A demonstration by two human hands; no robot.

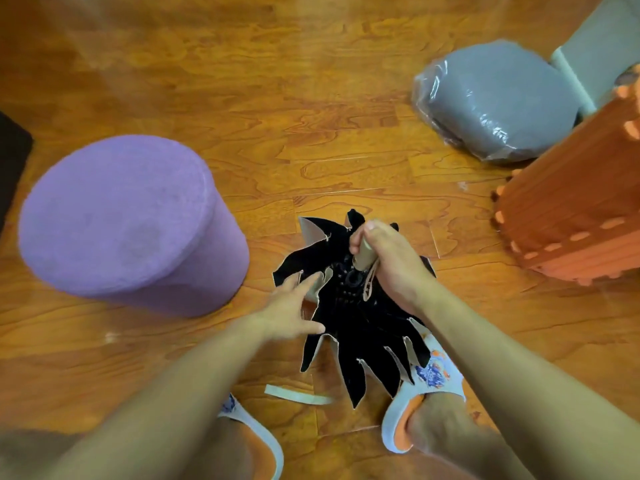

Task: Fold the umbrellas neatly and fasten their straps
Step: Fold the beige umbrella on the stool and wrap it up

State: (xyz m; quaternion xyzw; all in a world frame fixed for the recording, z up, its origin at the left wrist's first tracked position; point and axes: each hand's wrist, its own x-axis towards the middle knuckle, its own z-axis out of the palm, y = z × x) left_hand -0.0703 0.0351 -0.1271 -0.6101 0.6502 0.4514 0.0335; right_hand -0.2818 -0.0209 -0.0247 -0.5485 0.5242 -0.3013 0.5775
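Two hands work over one black umbrella (360, 327) held above the glossy wooden floor (277, 98), between the slippered feet. The right hand (388, 261) is curled tight round its pale cylindrical handle (363, 259). The left hand (294, 306), fingers spread and straight, touches the limp, pointed fabric folds. A fuzzy purple round stool (128, 220) stands to the left.

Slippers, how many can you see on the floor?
2. One slipper sits under the right arm, partly behind the black umbrella. The other slipper is bottom-centre, under the left arm. None others show.
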